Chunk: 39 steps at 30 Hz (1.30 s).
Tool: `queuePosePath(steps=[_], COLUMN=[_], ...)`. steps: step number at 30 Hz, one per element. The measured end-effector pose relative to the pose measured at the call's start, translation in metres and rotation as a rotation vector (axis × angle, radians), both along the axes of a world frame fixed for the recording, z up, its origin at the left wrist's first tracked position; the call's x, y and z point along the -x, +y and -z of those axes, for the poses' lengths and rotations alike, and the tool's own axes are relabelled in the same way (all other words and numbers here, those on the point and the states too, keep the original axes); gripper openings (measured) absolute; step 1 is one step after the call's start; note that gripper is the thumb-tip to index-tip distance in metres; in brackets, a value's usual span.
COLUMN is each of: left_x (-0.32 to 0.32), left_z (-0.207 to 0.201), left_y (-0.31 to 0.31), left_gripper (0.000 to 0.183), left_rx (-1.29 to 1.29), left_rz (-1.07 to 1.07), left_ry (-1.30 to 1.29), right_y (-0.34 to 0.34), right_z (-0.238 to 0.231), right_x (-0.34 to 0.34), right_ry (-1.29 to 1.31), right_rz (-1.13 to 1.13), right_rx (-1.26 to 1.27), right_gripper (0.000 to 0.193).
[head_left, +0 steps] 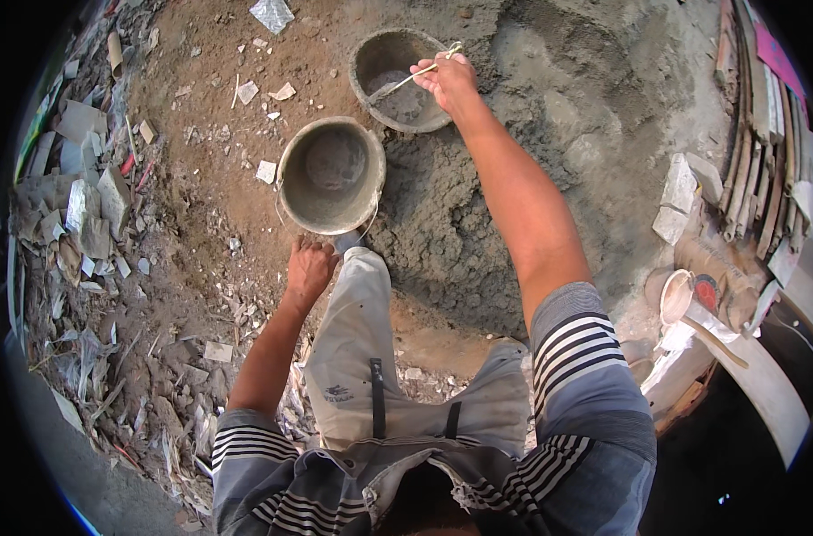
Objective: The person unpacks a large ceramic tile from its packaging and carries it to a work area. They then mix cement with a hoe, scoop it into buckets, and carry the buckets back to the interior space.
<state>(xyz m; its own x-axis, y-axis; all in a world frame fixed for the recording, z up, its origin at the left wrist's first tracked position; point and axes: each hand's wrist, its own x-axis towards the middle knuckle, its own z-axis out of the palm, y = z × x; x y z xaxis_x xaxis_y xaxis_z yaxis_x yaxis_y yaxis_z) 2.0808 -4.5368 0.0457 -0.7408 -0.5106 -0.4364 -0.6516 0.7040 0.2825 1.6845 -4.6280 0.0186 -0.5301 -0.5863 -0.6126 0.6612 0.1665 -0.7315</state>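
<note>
My right hand (pixel 447 80) is closed around the thin, pale handle (pixel 413 79) of the far bucket (pixel 360 76). That bucket is round, grey and caked with mortar, standing at the edge of the wet mortar heap (pixel 451 219). A second mortar-stained bucket (pixel 290 170) sits nearer and to the left, its inside showing only a grey coating. Its thin wire handle (pixel 373 219) hangs toward me. Close below this bucket, beside my trouser leg, my left hand (pixel 310 268) has its fingers curled; what they hold, if anything, is hidden.
Broken tile and rubble (pixel 89 210) line the left side. Wooden strips (pixel 759 152) and pale blocks (pixel 679 196) lie at the right, with a small pale container (pixel 676 297) nearer. A clear plastic scrap (pixel 272 14) lies on the dirt at the far side.
</note>
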Motion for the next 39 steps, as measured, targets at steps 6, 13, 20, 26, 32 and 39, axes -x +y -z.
queuePosePath(steps=[6,13,20,26,32,39], left_x=[0.0,-0.013,-0.01,-0.037,-0.038,-0.028], left_z=[0.015,0.026,-0.048,-0.207,-0.257,-0.241], left_y=[-0.008,-0.007,0.026,0.125,0.248,0.28], left_gripper=[0.019,0.03,0.048,0.039,0.037,0.016], left_rx=[0.085,-0.057,-0.018,-0.422,-0.282,-0.274], left_rz=[-0.051,-0.089,-0.177,-0.438,-0.236,-0.424], left_ry=[0.059,-0.043,0.135,0.078,0.153,0.18], right_y=[-0.038,-0.02,0.123,0.373,0.547,0.525], right_z=[-0.037,-0.01,-0.016,-0.129,-0.179,-0.126], right_x=[-0.015,0.0,0.019,0.066,0.045,-0.029], right_ry=[0.076,-0.025,0.628,0.543,-0.497,-0.682], right_rz=[-0.065,-0.052,-0.68,-1.722,-0.671,0.321], right_rx=[0.095,-0.038,-0.537,-1.034,-0.898,-0.466], right_gripper=[0.007,0.012,0.055,0.09,0.076,0.058])
